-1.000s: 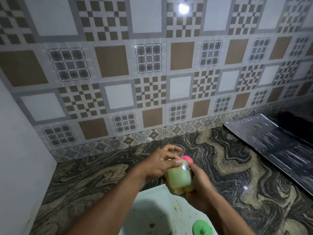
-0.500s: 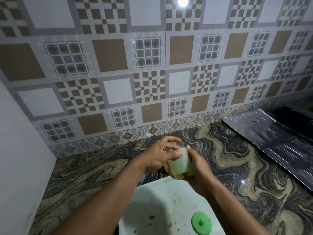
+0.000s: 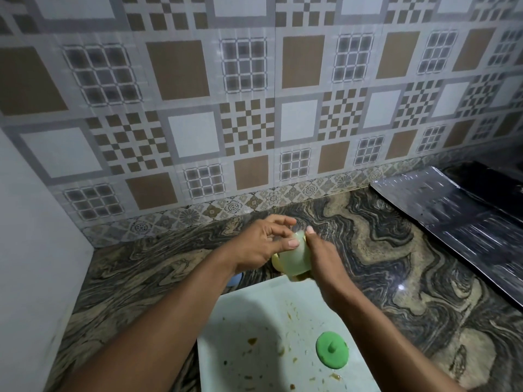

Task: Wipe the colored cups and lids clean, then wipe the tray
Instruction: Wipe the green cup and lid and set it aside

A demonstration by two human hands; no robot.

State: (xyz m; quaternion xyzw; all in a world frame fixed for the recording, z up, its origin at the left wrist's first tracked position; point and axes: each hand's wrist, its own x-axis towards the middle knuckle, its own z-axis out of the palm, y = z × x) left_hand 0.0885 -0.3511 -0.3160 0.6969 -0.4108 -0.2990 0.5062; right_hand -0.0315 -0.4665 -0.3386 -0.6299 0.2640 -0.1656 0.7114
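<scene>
**Pale green cup turning between both hands above the tray**

A second ago a pink knob showed just past the fingertips, beyond the cup; it is hidden now, and the pale green cup (image 3: 294,257) has tipped so its base faces the camera; the view has also dropped, bringing more of the tray into sight. I judge this a rotation mid-wipe, fresh wall being brought round, so the cup is unfinished and the tray's turn is some way off.

The left hand (image 3: 261,244) curls round the cup's left side, thumb pressed flat on its wall, the other fingers arched loosely over the top and not fully closed; the right hand (image 3: 322,256) clamps the right side, one fingertip showing at the upper edge. A yellowish cloth or sponge (image 3: 276,261) peeks out under the left thumb; which hand works it I cannot tell.

Below the wrists lies the white tray (image 3: 249,312), flecked with brown crumbs and smears; a green lid (image 3: 331,349) with a central knob rests on it, under the right forearm. Something blue (image 3: 236,278) shows beside the left forearm, too hidden to name.

The counter (image 3: 382,250) is swirled dark and tan stone, glossy; beyond the fingers rises a patterned tile wall (image 3: 254,108); a dark reflective sheet (image 3: 458,219) lies far to the right.
</scene>
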